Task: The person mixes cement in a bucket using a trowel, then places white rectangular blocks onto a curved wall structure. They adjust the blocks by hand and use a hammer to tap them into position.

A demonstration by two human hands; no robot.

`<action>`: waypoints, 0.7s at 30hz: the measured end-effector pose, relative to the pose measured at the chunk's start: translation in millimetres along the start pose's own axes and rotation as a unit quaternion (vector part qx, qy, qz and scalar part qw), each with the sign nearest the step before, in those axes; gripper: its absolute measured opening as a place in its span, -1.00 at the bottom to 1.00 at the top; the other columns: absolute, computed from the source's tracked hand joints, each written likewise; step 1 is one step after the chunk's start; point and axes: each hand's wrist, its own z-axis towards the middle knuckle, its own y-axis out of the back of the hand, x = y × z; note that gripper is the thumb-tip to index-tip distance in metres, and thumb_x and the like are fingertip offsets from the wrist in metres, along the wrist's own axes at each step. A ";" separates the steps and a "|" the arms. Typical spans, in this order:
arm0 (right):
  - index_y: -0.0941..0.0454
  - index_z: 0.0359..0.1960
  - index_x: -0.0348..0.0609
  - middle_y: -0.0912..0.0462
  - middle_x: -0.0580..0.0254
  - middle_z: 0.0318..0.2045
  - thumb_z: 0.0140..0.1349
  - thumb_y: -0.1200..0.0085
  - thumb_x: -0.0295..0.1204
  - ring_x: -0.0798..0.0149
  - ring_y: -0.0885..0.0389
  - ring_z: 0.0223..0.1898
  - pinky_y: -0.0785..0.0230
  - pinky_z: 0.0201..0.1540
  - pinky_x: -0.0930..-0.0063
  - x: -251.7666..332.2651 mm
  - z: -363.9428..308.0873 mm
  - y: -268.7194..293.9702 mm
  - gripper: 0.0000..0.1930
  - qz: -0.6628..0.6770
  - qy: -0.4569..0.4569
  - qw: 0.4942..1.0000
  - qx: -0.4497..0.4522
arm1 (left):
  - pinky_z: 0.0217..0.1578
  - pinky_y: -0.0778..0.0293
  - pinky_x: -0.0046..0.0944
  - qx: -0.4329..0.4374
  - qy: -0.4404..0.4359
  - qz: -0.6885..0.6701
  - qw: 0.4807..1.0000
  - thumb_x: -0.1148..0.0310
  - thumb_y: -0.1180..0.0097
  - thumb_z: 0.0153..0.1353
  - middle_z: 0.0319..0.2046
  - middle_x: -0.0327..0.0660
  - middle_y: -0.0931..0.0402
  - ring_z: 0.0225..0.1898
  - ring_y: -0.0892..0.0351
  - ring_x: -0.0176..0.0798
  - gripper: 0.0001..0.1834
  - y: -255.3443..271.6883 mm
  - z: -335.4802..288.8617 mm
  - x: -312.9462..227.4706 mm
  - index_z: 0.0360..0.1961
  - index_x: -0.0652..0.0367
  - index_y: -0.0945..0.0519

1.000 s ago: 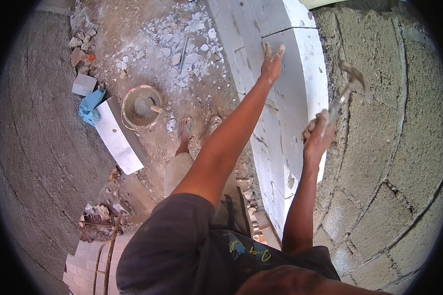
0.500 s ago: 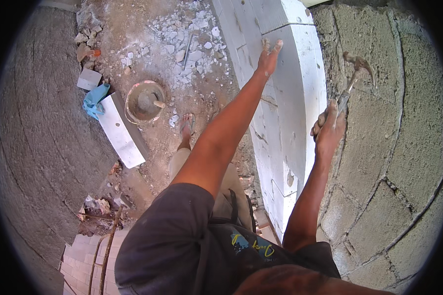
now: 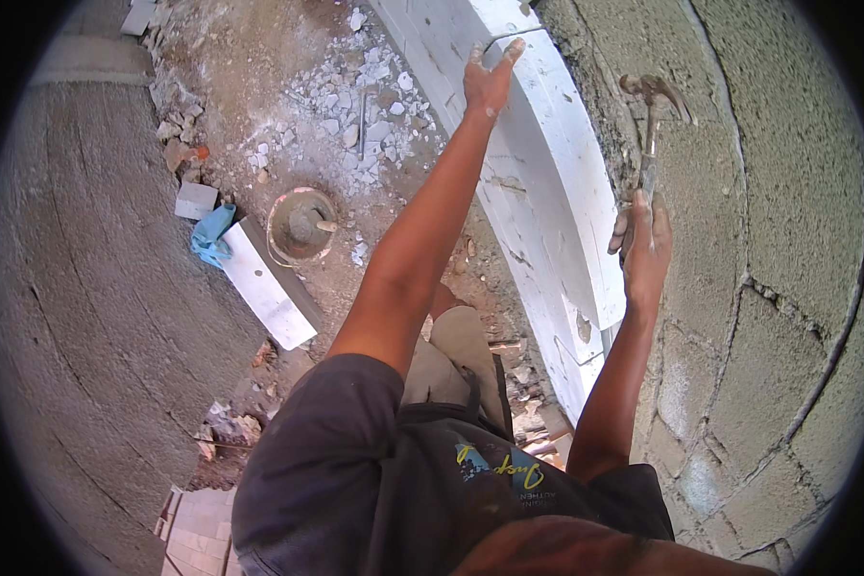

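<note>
A wall of smooth white blocks [image 3: 578,168] runs from the upper middle toward my body. My left hand [image 3: 490,82] reaches to its far part with fingers spread, next to a dark joint between two blocks. It looks to rest against the block, though the exact contact is hard to see. On the other side of the wall, my right hand [image 3: 647,245] is wrapped round the handle of a claw hammer [image 3: 655,101]. The hammer's head points away from me, over the rough grey masonry wall [image 3: 696,240], apart from the white blocks.
Left of me, a bucket of grey mortar [image 3: 302,226] holds a tool with a pale handle. Beside it lies a loose white block [image 3: 271,298] with a blue plastic bag [image 3: 211,235] at its end. Pale rubble [image 3: 384,106] and a thin metal bar [image 3: 362,125] litter the ground.
My view has turned slightly. My left hand has moved along the white wall toward the block joint. The hammer now points more straight ahead, still in my right hand. My foot has gone out of sight.
</note>
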 end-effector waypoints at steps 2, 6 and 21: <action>-0.59 -0.01 -0.23 -0.43 0.43 -0.52 0.56 0.07 -0.19 0.55 -0.40 -0.48 -0.30 -0.40 0.53 -24.9 -12.4 12.4 -0.66 0.028 0.039 0.999 -0.022 | 0.19 -0.45 -0.13 0.029 -0.006 0.114 0.993 -0.03 -0.48 0.14 0.07 0.05 -0.64 0.13 -0.60 -0.10 -0.25 -1.7 4.1 -20.9 0.17 0.36 -0.61; -0.58 0.03 -0.29 -0.53 0.15 -0.50 0.55 0.06 -0.07 0.34 -0.49 -0.44 -0.37 -0.33 0.27 -83.4 2.1 17.5 -0.54 -0.113 -0.034 0.993 0.014 | 0.11 -0.52 -0.10 -0.011 -0.018 0.132 0.991 0.02 -0.54 0.08 0.02 0.13 -0.68 0.04 -0.66 0.05 -0.22 -3.3 -4.0 -31.9 0.18 0.38 -0.60; -0.61 0.13 -0.27 -0.71 -0.34 -0.18 0.42 -0.02 0.16 -0.31 -0.69 -0.09 -0.49 0.00 -0.06 -144.3 21.0 30.8 -0.34 -0.233 0.074 0.969 0.042 | 0.11 -0.48 -0.26 0.024 -0.027 0.016 0.999 0.26 -0.45 0.24 0.05 0.01 -0.65 0.03 -0.60 -0.19 -0.37 -2.9 -12.8 -39.3 0.20 0.48 -0.56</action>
